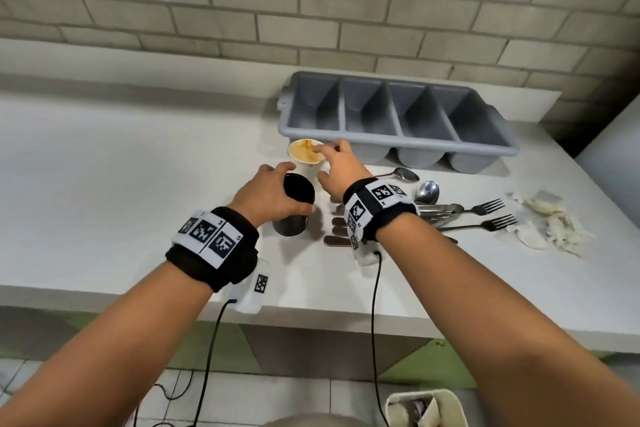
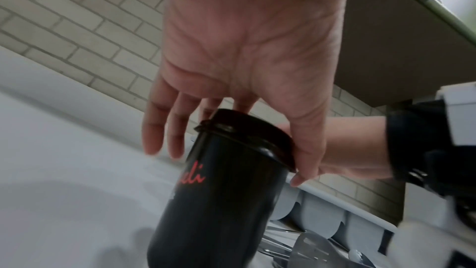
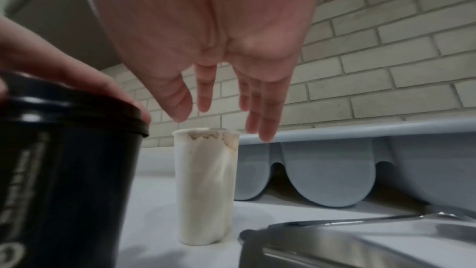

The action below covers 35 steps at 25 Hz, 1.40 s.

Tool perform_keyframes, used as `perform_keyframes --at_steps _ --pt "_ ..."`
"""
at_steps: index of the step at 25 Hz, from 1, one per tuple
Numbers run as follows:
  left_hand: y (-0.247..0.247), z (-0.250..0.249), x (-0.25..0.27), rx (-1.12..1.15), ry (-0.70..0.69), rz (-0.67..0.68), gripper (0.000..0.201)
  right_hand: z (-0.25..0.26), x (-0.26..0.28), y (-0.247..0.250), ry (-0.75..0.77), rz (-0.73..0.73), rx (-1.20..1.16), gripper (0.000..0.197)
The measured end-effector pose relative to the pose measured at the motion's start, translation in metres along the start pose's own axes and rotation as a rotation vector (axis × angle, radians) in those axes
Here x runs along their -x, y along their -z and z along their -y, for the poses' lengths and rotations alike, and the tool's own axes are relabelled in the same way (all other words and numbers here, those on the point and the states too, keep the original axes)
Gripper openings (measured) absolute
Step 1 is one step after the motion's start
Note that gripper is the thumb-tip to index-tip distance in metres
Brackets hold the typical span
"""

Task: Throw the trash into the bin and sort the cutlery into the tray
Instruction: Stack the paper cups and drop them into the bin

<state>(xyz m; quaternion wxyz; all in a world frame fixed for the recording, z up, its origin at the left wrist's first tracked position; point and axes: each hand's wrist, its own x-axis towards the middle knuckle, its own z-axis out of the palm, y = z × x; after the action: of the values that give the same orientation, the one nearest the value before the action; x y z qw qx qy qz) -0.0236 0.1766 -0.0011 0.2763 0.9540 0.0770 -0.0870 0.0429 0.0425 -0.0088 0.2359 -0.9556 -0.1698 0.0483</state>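
A white counter (image 1: 121, 166) is carrying a grey four-slot tray (image 1: 398, 118) by the wall. Forks (image 1: 485, 217), spoons (image 1: 426, 191) and crumpled paper (image 1: 550, 225) are lying right of the hands; a bin (image 1: 424, 407) is standing on the floor below. The left hand (image 1: 268, 196) is gripping the black cup (image 1: 294, 206) from above, thumb on the lid rim, fingers apart. The right hand (image 1: 341, 166) is hovering, fingers spread, just over the stained white cup (image 1: 306, 151) beside the tray.
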Motion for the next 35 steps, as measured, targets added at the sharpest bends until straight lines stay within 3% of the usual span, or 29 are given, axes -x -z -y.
perform_keyframes --at_steps 6,13,16,18,22,29,32,35 --pt "0.002 0.007 -0.014 0.069 -0.051 0.067 0.077 0.012 -0.024 -0.007 -0.136 0.066 0.147 0.033" --pt "0.024 -0.009 -0.004 0.183 -0.055 0.158 0.065 -0.004 0.013 0.022 -0.198 -0.218 -0.092 0.030" --pt "0.027 -0.040 0.012 0.345 -0.157 0.184 0.048 -0.034 0.055 0.048 -0.222 -0.412 -0.202 0.032" --pt "0.016 -0.067 0.024 0.403 -0.232 0.209 0.047 -0.064 0.092 0.062 -0.264 -0.546 -0.248 0.031" --pt "-0.035 -0.129 0.054 0.434 -0.352 0.269 0.060 -0.130 0.188 0.074 -0.344 -0.725 -0.316 0.022" --pt "-0.168 -0.214 0.117 0.426 -0.471 0.393 0.073 -0.242 0.352 0.034 -0.529 -0.932 -0.499 0.027" --pt "-0.226 -0.225 0.135 0.382 -0.445 0.509 0.074 -0.281 0.397 0.003 -0.661 -0.874 -0.514 0.030" --pt "-0.286 -0.229 0.140 0.335 -0.401 0.582 0.075 -0.319 0.422 -0.029 -0.792 -0.721 -0.552 0.024"
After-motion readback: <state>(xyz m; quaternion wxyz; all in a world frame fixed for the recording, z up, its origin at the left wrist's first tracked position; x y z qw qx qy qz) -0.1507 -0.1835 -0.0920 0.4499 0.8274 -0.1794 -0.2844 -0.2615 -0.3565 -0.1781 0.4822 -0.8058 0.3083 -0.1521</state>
